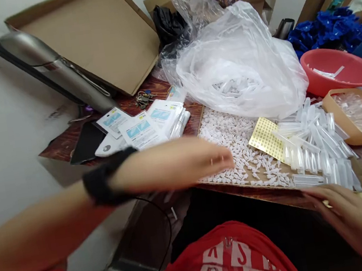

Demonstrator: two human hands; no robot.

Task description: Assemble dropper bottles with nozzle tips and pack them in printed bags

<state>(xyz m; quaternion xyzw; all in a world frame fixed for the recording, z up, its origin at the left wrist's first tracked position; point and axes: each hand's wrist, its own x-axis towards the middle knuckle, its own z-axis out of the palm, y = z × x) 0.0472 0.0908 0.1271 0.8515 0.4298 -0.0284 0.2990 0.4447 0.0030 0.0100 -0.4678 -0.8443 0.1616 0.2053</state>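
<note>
My left hand (178,165), smeared by motion, reaches across from the left over the near left edge of a spread of small white plastic pieces (232,141). Its wrist has a black band (106,179); whether its fingers hold anything is unclear. At the lower right, my right hand (349,210) is by the table edge with its fingers stretched out, just below a pile of clear plastic tubes (315,134). A tiny pale yellow spot shows at one of its fingers. Between pieces and tubes lies a yellow sheet of small round dots (265,139).
Behind the pieces sits a large translucent plastic bag (237,56). A red bowl (336,69) and a tan container (340,117) stand right. Printed cards (141,130), keys (144,98), a steel flask (57,72) and an open cardboard box (89,36) are left.
</note>
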